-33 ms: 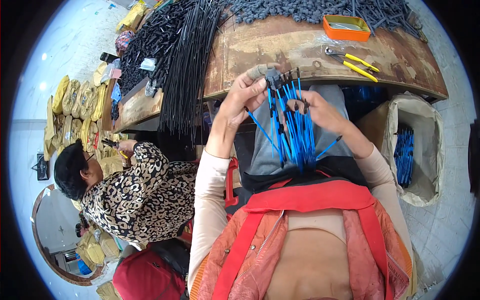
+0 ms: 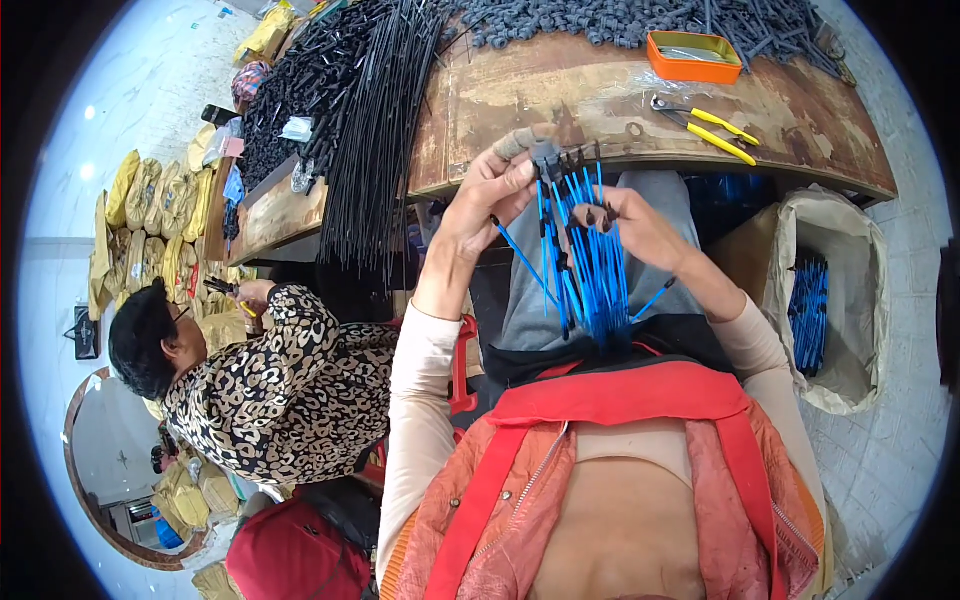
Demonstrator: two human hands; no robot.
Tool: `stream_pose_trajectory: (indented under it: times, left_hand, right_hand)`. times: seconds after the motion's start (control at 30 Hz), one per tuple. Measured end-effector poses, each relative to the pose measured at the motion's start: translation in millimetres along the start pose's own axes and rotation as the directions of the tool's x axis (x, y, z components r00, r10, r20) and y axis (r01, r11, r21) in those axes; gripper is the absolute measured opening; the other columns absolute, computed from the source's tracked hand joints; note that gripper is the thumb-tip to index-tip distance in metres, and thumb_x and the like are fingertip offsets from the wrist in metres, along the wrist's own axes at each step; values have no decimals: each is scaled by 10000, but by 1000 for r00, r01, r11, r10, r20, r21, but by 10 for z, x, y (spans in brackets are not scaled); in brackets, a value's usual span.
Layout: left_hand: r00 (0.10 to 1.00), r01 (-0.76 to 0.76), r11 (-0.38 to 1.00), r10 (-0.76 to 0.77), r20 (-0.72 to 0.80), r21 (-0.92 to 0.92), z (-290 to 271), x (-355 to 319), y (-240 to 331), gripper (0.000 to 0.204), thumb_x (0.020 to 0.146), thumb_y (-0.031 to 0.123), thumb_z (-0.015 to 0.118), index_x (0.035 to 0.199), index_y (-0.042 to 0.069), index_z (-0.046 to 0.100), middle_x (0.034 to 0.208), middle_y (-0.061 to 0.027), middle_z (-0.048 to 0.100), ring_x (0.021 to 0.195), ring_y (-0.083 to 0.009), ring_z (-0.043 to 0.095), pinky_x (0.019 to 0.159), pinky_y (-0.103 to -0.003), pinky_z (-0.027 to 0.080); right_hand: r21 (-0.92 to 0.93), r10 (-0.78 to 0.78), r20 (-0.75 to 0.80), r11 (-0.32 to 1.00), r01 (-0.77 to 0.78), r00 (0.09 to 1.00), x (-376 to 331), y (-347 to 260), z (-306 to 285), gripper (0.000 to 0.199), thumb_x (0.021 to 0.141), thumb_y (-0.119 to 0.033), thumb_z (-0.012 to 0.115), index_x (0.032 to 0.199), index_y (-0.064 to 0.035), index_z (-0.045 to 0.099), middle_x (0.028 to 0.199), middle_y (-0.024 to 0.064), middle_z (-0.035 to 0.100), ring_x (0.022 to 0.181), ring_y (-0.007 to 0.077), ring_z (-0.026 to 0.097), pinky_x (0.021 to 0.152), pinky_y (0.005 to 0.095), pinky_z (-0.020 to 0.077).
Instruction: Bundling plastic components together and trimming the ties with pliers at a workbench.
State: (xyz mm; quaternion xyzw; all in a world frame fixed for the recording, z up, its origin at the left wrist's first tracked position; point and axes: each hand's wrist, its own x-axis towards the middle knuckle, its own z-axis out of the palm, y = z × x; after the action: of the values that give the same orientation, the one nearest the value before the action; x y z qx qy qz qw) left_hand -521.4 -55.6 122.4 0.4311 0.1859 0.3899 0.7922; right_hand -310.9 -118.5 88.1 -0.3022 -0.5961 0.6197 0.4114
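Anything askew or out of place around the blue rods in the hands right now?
One blue rod sticks out sideways below the left hand, splayed from the bundle of blue rods that both hands hold; the right hand grips its other side. The black rods overhang the bench edge. Nothing spilled.

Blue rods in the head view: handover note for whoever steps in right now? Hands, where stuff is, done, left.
Left hand: grips the top of a bundle of blue rods with dark end caps, held upright over the lap.
Right hand: pinches a single rod in the same bundle.
Sack at the right holds more blue rods.
Bench: yellow-handled pliers, orange tin, a heap of black rods, grey parts along the far edge.
Done: many rods in the bundle carry caps.
Left: cannot tell how many remain.
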Motion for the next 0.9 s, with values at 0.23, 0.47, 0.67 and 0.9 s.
stream_pose_trajectory:
  times: [0.23,0.47,0.67,0.9]
  left_hand:
    - [959,118,814,55,-278,569,215,-99,150,238,888,75,695,1114,2,682,1061,-66,708,970,-125,645,834,-256,492]
    - [940,107,443,246,-235,890,810,-411,232,312,941,196,637,1111,-62,594,896,-168,693,802,-181,649,745,-321,494]
    - [890,18,700,314,-331,714,646,-358,76,273,944,205,660,1059,-41,638,901,-35,682,815,-73,578,746,-250,478]
    - [983,-74,841,153,-103,536,512,-193,240,284,949,195,652,1150,-2,618,1045,-34,672,967,-104,605,887,-267,472]
  right_hand:
    - [-118,13,-164,993,-33,986,-70,27,106,165,944,-119,542,1015,-14,647,860,-19,650,810,41,561,758,237,481]
    - [-262,6,-248,962,-73,969,-131,-100,363,264,973,-259,577,1004,-2,625,778,33,637,756,60,560,700,259,481]
    - [-218,64,-161,971,-98,985,-107,-203,310,313,985,-297,539,978,6,619,779,16,623,716,63,537,659,262,462]
    - [-307,-23,-104,952,-10,994,-137,-349,128,367,1002,-349,528,982,1,635,792,20,632,730,74,558,660,244,455]
